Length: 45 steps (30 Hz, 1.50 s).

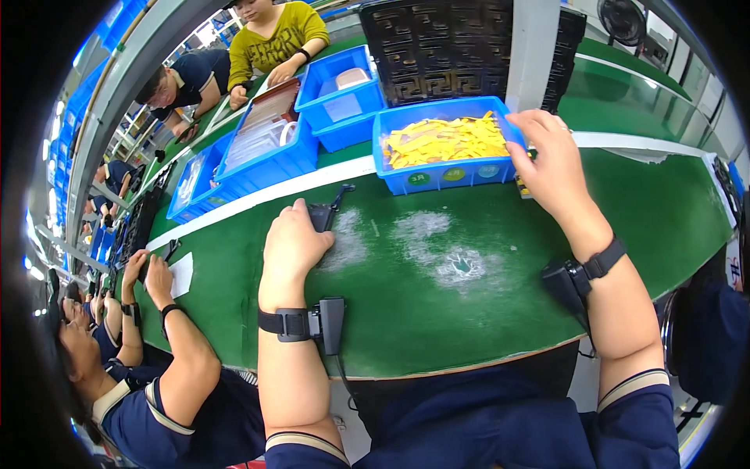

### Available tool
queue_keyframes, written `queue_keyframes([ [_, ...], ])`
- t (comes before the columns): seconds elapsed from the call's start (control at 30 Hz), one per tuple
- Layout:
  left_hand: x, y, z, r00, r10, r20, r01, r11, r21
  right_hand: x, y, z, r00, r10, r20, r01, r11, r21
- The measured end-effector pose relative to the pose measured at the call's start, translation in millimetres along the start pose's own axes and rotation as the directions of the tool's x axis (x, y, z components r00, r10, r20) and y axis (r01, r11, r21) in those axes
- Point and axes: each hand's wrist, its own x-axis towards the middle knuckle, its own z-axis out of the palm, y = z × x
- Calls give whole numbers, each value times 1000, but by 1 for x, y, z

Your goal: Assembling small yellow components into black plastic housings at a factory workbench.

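My left hand rests on the green bench, its fingers and thumb closed around a small black object. A thin black arm sticks out from that object toward the back; the palm hides the rest. Farther right, my right hand is at the right end of a blue bin full of yellow strip-like pieces. Its fingertips and thumb are apart and seem to touch the bin's outer side. Below this hand a small yellow-and-black thing partly shows. Black strapped devices are on both my wrists.
Blue bins with clear packets and a brown divider stand back left, beside stacked blue bins. A black patterned panel and white post rise behind. A co-worker's hands work at left near white paper; others sit beyond.
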Motion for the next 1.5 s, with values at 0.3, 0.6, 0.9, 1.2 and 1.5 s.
queue_keyframes([
  [0.3, 7, -12, 2, 995, -81, 60, 77, 995, 61, -12, -37, -10, 979, -132, 153, 89, 962, 258],
  [0.6, 21, -113, -4, 930, -369, 8, 367, 927, 79, -15, -48, -20, 973, -166, 158, 108, 941, 321],
  [0.9, 29, -169, -23, 893, -444, -76, 450, 885, 117, -15, -60, -22, 958, -236, 163, 127, 859, 495],
  [1.2, 59, -40, -68, 982, 31, -187, -93, 938, -333, -41, -76, -12, 531, -423, 735, -557, 479, 678],
  [1.5, 113, 4, -70, 850, 416, -323, -475, 870, -130, -55, -60, 0, 126, -554, 823, -970, 106, 220],
])
